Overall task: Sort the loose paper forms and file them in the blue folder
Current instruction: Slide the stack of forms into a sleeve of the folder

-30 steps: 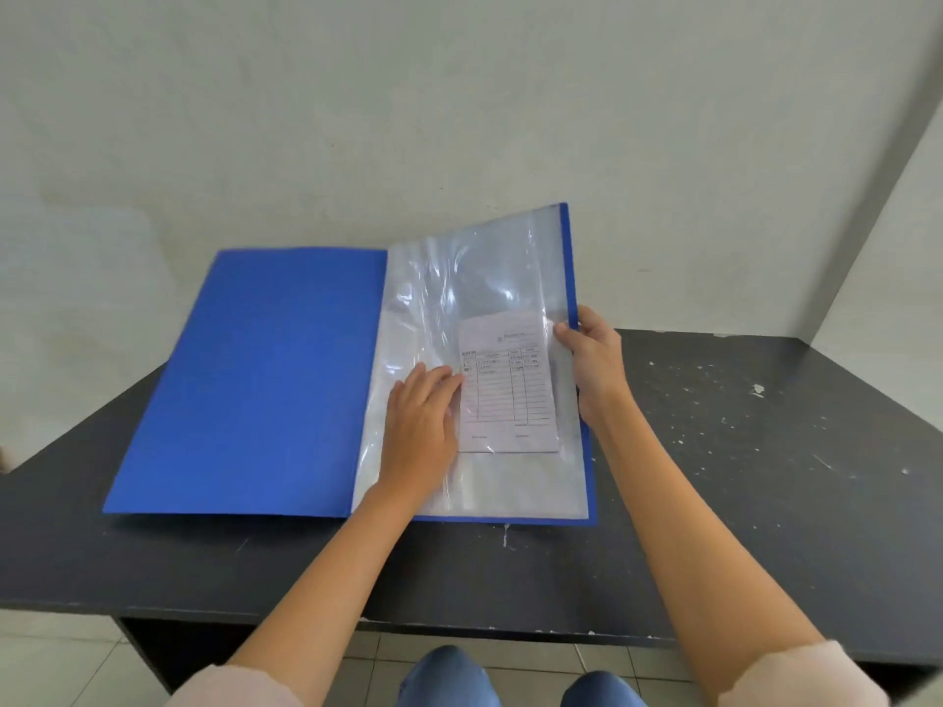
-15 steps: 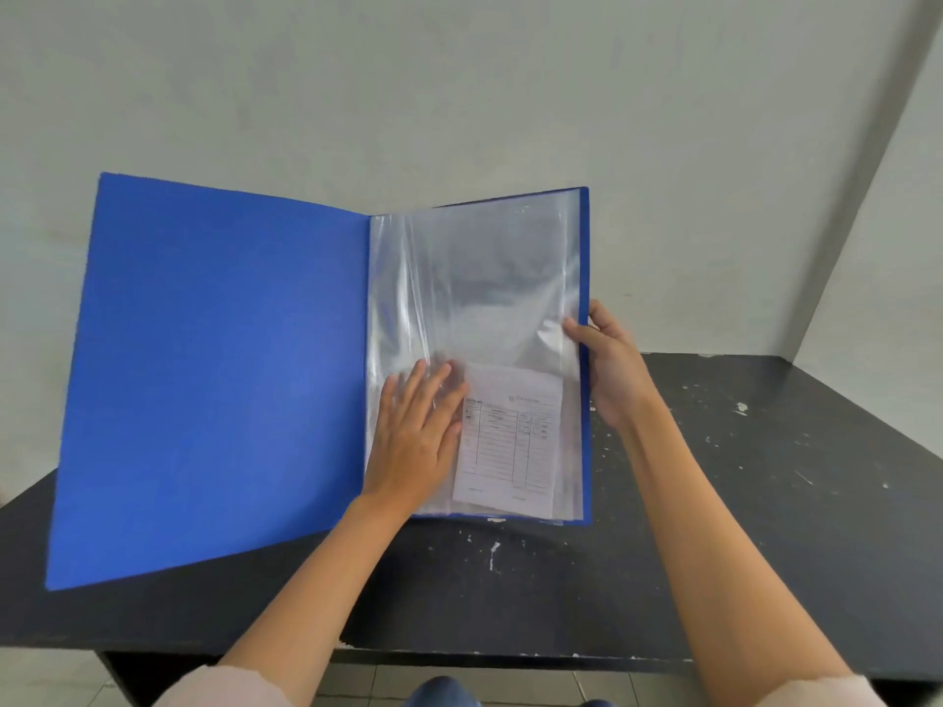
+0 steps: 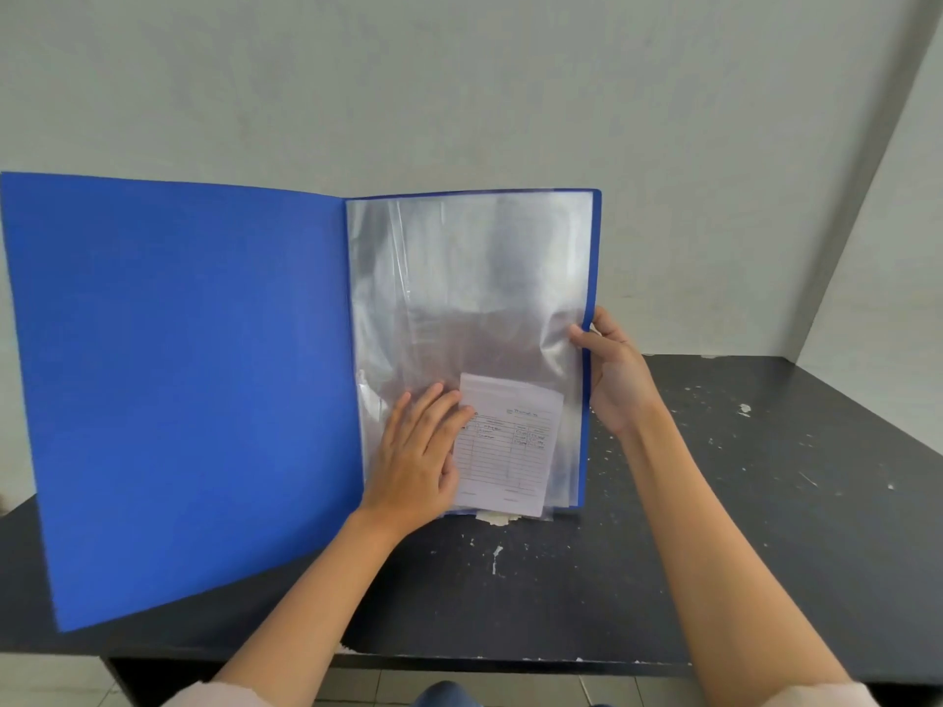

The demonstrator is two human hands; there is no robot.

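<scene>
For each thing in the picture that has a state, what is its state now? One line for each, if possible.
blue folder: open, stood upright on the table.
clear sleeve: holds one form, crinkled.
paper form: inside the sleeve, at its bottom.
left hand: flat, pressing on the sleeve beside the form.
right hand: gripping the folder's right edge.

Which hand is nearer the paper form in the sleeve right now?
Left. The left hand lies flat over the paper form's left edge, pressing the sleeve. The right hand grips the blue folder's right edge, apart from the form.
</scene>
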